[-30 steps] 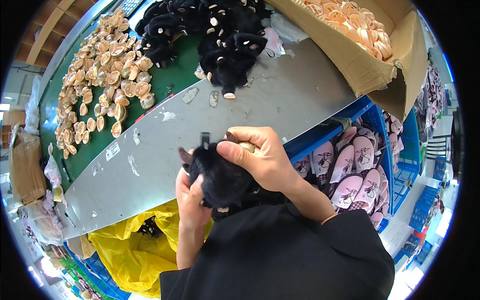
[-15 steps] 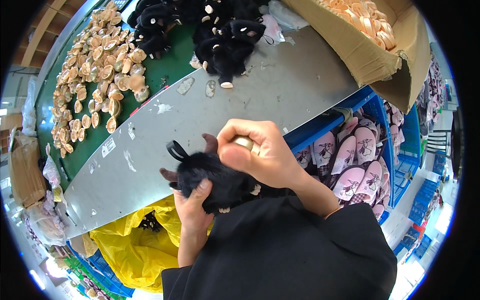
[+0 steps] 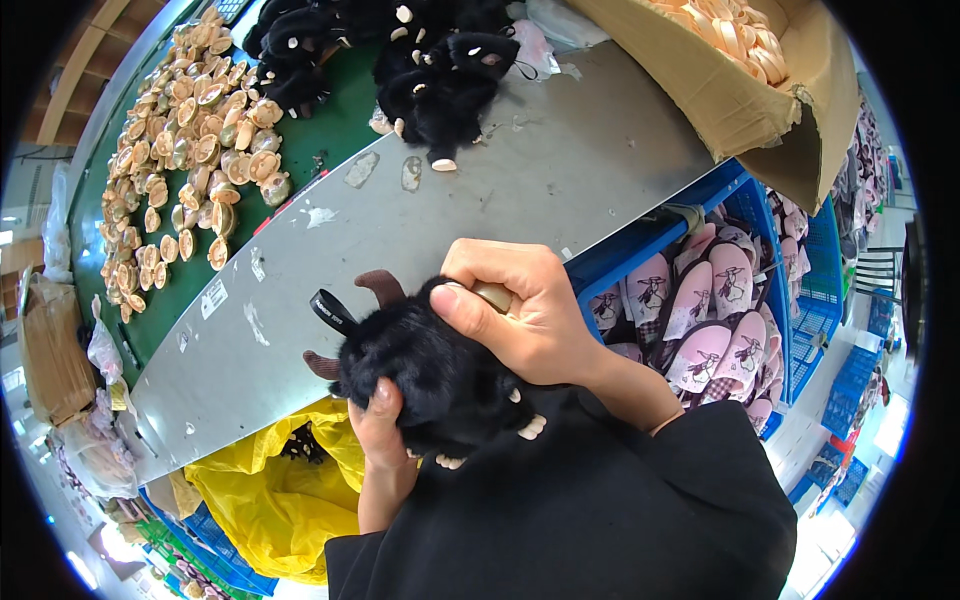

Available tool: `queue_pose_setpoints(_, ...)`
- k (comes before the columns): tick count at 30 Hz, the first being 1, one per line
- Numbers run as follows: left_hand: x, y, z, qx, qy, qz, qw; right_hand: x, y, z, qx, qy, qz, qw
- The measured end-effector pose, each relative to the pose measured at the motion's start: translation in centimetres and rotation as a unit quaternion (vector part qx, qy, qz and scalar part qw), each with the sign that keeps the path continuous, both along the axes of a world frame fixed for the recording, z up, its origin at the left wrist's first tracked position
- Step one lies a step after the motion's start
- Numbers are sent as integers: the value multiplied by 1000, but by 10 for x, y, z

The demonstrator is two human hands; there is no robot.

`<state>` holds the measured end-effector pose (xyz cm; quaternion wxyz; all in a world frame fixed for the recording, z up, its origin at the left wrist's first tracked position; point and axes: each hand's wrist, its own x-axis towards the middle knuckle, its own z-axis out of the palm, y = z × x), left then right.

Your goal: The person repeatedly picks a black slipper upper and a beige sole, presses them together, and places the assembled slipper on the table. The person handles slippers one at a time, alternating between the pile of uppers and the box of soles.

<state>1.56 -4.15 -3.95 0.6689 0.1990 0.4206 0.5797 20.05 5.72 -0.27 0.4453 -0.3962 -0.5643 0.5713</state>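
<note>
A black plush toy with brown ribbed horns, a black ribbon loop and cream claws is held in front of my body, over the near edge of the metal tabletop. My left hand grips its lower left side, thumb on top and the other fingers hidden beneath. My right hand is closed at the toy's upper right, with the thumb pressed against the fur. Inside its curled fingers shows a small shiny gold-tan piece, mostly covered. Whether these fingers also pinch the fur is hidden.
Many tan, cup-shaped pieces lie on the green surface at far left. More black plush toys are heaped at the back. A cardboard box holds peach strips. Pink slippers fill blue crates at right; a yellow bag sits at lower left.
The toy has turned and shifted slightly left, showing more of its rounded back and claws. My right thumb has come down onto the fur; my left hand keeps its grip.
</note>
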Motion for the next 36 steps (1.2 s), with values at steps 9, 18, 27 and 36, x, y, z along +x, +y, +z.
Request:
queue_pose_setpoints(9, 6, 6, 14, -33, -47, 6, 998, -8, 3, -8, 26, -28, -17, 999)
queue_pose_setpoints(18, 1, 3, -11, -48, -24, -1, 999, -3, 5, -11, 20, -7, -27, 999)
queue_pose_setpoints(27, -2, 18, -4, 7, 56, -49, 997, -1, 6, -8, 43, -28, -26, 998)
queue_pose_setpoints(36, 10, 28, 50, -108, 146, -131, 975, -17, -1, -22, 113, -65, -49, 990)
